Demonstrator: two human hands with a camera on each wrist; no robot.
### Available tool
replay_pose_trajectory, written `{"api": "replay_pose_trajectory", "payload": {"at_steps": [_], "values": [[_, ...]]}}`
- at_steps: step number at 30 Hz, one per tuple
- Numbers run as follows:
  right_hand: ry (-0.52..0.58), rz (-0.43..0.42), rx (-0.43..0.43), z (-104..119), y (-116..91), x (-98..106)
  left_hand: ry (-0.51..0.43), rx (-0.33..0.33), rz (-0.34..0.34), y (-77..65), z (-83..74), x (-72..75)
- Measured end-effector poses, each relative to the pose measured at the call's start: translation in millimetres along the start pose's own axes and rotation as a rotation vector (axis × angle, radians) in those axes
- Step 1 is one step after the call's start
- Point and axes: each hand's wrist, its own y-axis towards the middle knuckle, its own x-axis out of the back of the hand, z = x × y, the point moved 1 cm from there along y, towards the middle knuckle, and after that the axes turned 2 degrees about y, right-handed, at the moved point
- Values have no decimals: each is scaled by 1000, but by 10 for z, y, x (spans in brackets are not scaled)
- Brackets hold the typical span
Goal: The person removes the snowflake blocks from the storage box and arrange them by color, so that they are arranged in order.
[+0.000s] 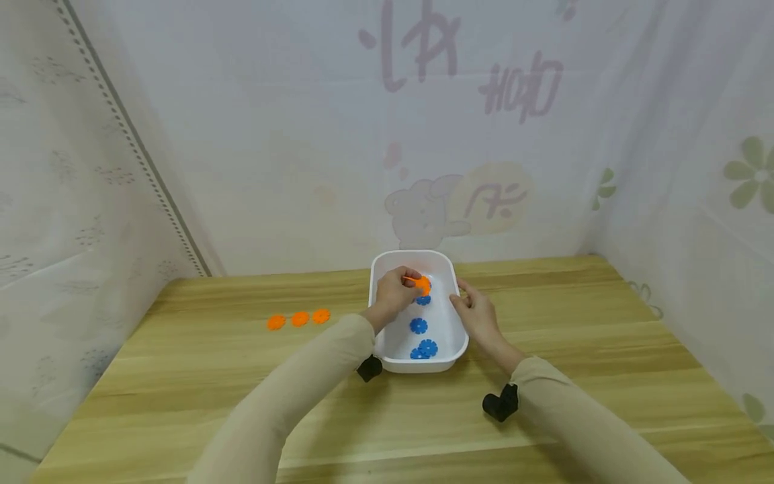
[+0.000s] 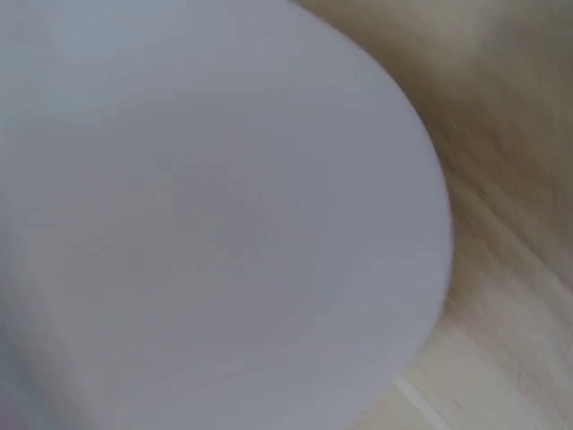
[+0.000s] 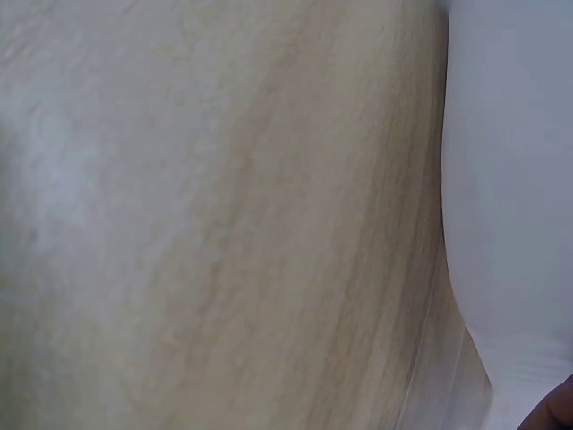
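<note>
A white plastic tray (image 1: 444, 323) stands on the table in the head view. Inside its far half, my left hand (image 1: 393, 296) pinches an orange notched plastic disc (image 1: 424, 286); the fingers hide part of it. Just below that disc lies a blue notched disc (image 1: 423, 300), partly covered. More blue discs (image 1: 418, 326) lie along the tray's floor toward the near end. My right hand (image 1: 479, 314) grips the tray's right rim, thumb at the edge. The left wrist view shows only the tray's blurred white wall (image 2: 224, 224); a fingertip (image 3: 553, 410) touches the corner of the right wrist view.
Three orange discs (image 1: 300, 318) lie in a row on the wooden table (image 1: 242, 363), left of the tray. Behind the table hangs a pale printed cloth (image 1: 290, 168), with more cloth at both sides. A black wrist camera (image 1: 500, 403) sits beneath the right sleeve.
</note>
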Motion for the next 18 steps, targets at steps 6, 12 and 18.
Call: {"api": "replay_pose_trajectory", "payload": {"at_steps": [6, 12, 18], "values": [[5, 19, -21, 18, -3, 3, -209, 30, 28, -109, -71, 140], [-2, 29, -24, 6, -6, 4, -327, 41, 34, -242, -83, 292], [-3, 27, -25, 23, -12, -1, -447, 37, 13, -353, -34, 476]]}}
